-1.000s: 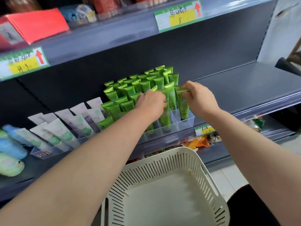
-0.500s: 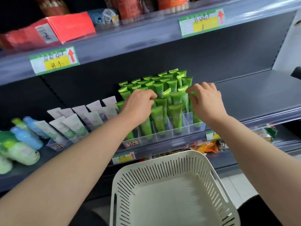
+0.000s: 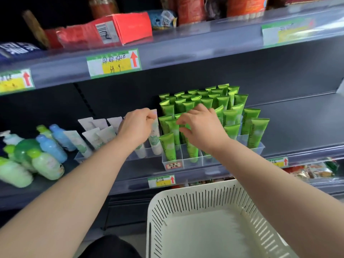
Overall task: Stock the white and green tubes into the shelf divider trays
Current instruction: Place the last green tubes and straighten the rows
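Note:
Several green tubes (image 3: 230, 112) stand cap-down in a clear divider tray (image 3: 259, 148) on the middle shelf. To their left, white tubes (image 3: 96, 135) lean in a second clear tray (image 3: 79, 157). My left hand (image 3: 137, 127) pinches the top of a white tube (image 3: 155, 140) that stands in the rightmost slot of that tray, right beside the green ones. My right hand (image 3: 202, 127) reaches over the front rows of green tubes, and its thumb and fingers pinch the top of one green tube (image 3: 183, 125).
A white slotted basket (image 3: 186, 203) sits below the shelf with nothing visible inside. Green and blue bottles (image 3: 44, 151) lie at the shelf's left end. To the right of the green tubes is bare shelf (image 3: 301, 127). An upper shelf with red packages (image 3: 111, 30) overhangs.
Both hands have shifted left along the shelf. My left hand has left the green tubes and now pinches a white tube; my right hand moved from the right column toward the left green columns.

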Tool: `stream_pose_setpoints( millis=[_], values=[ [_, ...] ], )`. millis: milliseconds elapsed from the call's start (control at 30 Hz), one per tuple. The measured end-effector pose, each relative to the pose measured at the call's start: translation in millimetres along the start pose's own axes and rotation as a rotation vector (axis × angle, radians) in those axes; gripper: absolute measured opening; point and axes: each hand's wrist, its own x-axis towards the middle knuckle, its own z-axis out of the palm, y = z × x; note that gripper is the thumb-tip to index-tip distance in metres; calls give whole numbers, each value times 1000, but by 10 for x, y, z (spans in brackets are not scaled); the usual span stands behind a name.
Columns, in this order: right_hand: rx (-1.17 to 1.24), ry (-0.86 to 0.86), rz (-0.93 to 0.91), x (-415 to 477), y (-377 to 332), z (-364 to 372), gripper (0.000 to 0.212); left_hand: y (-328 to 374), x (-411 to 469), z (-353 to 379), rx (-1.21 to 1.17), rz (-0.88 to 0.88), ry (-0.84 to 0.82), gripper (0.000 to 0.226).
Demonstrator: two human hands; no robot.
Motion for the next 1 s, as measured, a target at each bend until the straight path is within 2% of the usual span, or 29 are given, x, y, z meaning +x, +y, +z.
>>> stream_pose_setpoints(
  millis=[233,433,667,867,1000],
  values=[
    [-84,-252,-54,114,-227,353,29,-182,93,28,-1,8,-7,25],
    [-62,-272,14,165,-219,442,23,-205,154,82,-1,30,-20,27],
    [-47,-281,57,152,-182,420,28,-52,279,120,-16,106,-55,21],
    [-33,-238,71,107,-155,435,28,95,420,319,198,212,-191,24],
    [-15,-194,67,99,-205,473,27,134,469,329,236,221,-190,18]
  ],
)
